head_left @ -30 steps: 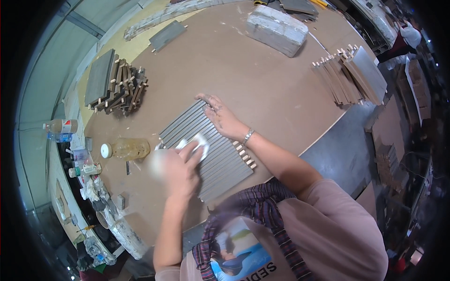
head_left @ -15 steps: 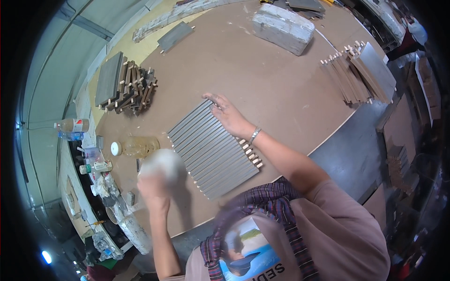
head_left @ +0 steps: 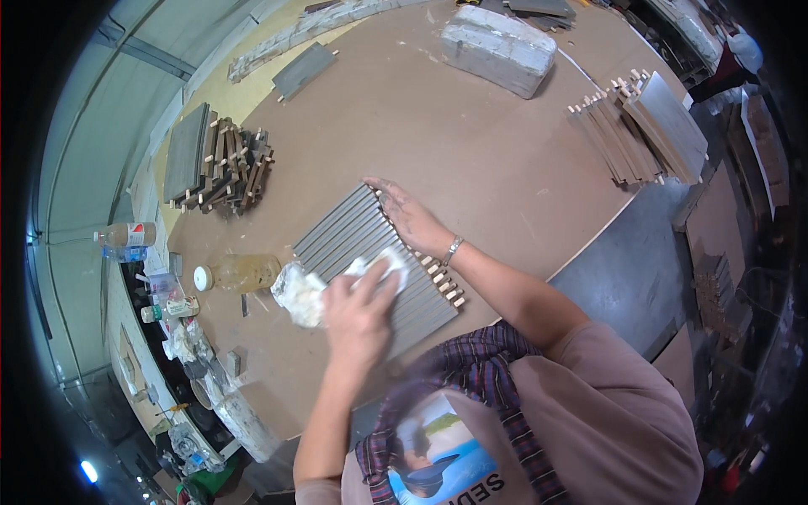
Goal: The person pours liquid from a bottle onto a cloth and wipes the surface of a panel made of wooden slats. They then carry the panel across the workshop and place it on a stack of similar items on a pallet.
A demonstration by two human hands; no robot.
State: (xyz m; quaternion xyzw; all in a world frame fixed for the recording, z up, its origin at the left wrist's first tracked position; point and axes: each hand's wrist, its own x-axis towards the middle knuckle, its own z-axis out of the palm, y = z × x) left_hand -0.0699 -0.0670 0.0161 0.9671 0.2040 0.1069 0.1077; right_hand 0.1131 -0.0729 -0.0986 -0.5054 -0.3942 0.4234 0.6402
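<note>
A row of narrow grey slats lies side by side on the brown table, pale dowel pegs sticking out along its right ends. My left hand presses a white cloth onto the slats' lower middle, fingers bent over it. Beside that hand sits a crumpled white bundle; whether it joins the cloth is hidden. My right hand rests along the slats' upper right edge, fingers stretched out, holding nothing visible.
A jar of yellowish liquid with a white lid lies left of the slats. Pegged board stacks stand at left and right. A wrapped block and a single grey board lie farther back. Bottles line the left edge.
My left hand has moved right, from beside the slats onto them with the white cloth. A white bundle now shows left of it. My right hand's fingers have straightened along the edge.
</note>
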